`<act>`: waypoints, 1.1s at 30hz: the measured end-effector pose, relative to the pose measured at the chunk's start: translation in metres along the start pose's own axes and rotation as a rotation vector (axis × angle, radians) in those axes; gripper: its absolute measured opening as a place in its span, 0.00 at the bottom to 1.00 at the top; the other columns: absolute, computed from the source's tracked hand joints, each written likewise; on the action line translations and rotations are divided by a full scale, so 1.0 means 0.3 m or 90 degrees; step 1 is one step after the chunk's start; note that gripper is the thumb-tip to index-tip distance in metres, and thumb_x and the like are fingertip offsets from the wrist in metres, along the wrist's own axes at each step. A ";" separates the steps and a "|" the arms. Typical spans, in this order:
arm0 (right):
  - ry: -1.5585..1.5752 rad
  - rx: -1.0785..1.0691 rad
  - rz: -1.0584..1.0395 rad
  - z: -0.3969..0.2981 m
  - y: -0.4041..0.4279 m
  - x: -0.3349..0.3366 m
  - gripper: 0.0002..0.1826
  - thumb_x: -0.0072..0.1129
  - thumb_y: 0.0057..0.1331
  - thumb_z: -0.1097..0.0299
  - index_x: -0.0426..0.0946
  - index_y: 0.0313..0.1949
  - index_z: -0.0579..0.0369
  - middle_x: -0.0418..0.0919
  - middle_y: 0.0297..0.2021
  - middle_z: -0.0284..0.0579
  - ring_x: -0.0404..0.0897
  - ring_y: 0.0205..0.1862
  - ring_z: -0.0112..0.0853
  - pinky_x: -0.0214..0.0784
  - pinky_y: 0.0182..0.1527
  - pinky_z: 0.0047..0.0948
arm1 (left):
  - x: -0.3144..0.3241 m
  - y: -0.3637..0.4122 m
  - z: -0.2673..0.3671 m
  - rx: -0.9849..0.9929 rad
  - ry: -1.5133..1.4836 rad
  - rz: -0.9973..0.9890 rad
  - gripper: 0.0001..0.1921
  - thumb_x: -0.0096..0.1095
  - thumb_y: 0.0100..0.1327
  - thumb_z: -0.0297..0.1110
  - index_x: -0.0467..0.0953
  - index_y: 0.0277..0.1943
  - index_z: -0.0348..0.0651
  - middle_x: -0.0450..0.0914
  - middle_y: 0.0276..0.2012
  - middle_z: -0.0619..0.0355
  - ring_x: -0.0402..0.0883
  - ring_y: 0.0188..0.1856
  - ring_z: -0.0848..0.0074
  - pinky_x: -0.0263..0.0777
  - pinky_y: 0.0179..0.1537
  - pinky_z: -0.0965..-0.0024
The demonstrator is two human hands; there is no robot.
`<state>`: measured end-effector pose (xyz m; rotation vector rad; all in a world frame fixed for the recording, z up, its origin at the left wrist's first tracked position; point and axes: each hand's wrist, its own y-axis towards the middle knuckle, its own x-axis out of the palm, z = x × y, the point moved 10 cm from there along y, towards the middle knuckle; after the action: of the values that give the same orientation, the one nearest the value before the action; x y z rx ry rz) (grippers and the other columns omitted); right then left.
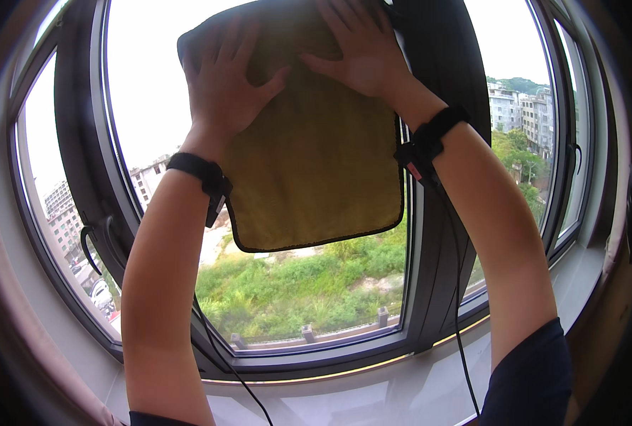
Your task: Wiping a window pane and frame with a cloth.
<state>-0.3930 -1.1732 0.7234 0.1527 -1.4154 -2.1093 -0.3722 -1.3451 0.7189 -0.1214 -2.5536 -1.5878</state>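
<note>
A yellowish-brown cloth with dark bound edges [316,175] hangs spread against the middle window pane [305,298]. My left hand [225,80] lies flat on the cloth's upper left part, fingers apart and pointing up. On its upper right part rests my right hand [364,58], palm to the cloth, with the fingers spread and the thumb towards the left. Neither hand's fingers are closed around the cloth. The fingertips are dim against the cloth's dark top. Each wrist wears a black strap with a small device and a cable.
Dark window frames [444,213] surround the panes. A black window handle [89,247] juts out at the left, and another [578,158] is at the right. Below runs a pale windowsill [348,396]. A light curtain [23,319] hangs at the left edge. Two black cables trail down past the sill.
</note>
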 end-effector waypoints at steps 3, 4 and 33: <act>0.050 0.091 -0.117 -0.023 -0.100 0.063 0.51 0.55 0.66 0.30 0.52 0.79 0.46 0.51 0.79 0.46 0.47 0.81 0.46 0.44 0.78 0.58 | -0.024 -0.114 0.024 -0.029 -0.075 -0.020 0.46 0.66 0.60 0.66 0.64 0.77 0.53 0.66 0.75 0.51 0.56 0.80 0.59 0.41 0.78 0.47; 0.066 0.118 -0.157 -0.036 -0.141 0.070 0.52 0.52 0.67 0.28 0.48 0.81 0.40 0.47 0.82 0.41 0.43 0.83 0.42 0.44 0.78 0.59 | -0.030 -0.154 0.036 -0.055 -0.106 -0.021 0.47 0.66 0.59 0.67 0.64 0.77 0.52 0.65 0.76 0.50 0.56 0.80 0.59 0.39 0.78 0.40; 0.083 0.120 -0.221 -0.515 -0.490 -0.006 0.50 0.59 0.66 0.52 0.48 0.76 0.75 0.44 0.76 0.78 0.41 0.78 0.72 0.37 0.74 0.73 | -0.136 -0.549 0.085 -0.115 -0.174 -0.173 0.30 0.57 0.71 0.45 0.66 0.75 0.55 0.62 0.77 0.57 0.56 0.79 0.59 0.39 0.76 0.35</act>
<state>-0.3888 -1.2588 0.5280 0.6398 -1.5977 -2.1827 -0.3564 -1.3951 0.5557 -0.0078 -2.7174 -2.0300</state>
